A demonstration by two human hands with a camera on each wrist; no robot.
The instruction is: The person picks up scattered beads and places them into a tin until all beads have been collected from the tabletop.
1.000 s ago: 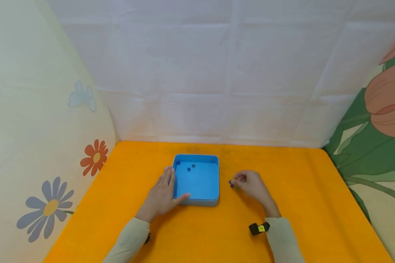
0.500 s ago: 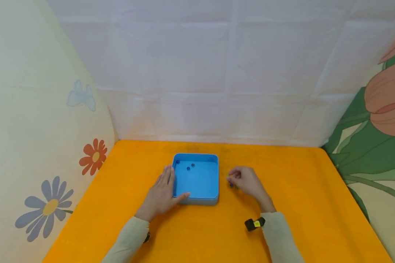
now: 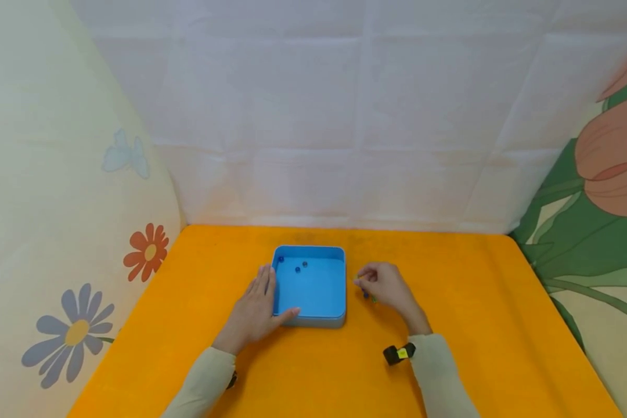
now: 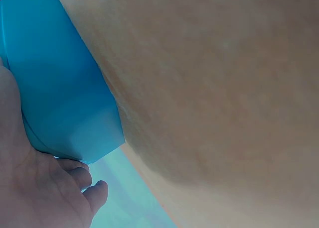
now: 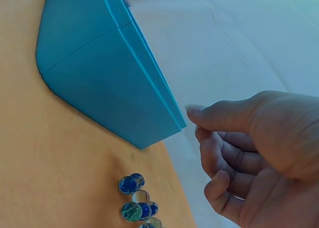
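My left hand (image 3: 251,316) lies along the left side of a square blue box (image 3: 308,321), fingers straight and thumb across its near left corner. In the left wrist view, the palm (image 4: 40,193) is beside the blue wall. Inside the box are three small marbles, one a dark blue marble (image 3: 298,269). Right of the box, my right hand (image 3: 389,287) pinches a marble between thumb and index finger, just above the tabletop; a yellowish-green bit shows, most of it hidden. Beneath that hand several glass marbles (image 5: 131,211), blue, green and clear, lie clustered on the table.
An orange cloth (image 3: 313,377) covers the table. A white sheet (image 3: 271,116) hangs behind it. Flower-printed fabric (image 3: 78,331) borders the left side, and more with large tulips (image 3: 616,151) the right. A black wrist strap (image 3: 397,354) is at the right sleeve.
My right hand has shifted left and slightly away from me, toward the box, with the pinched marble. The left hand has stayed against the box.
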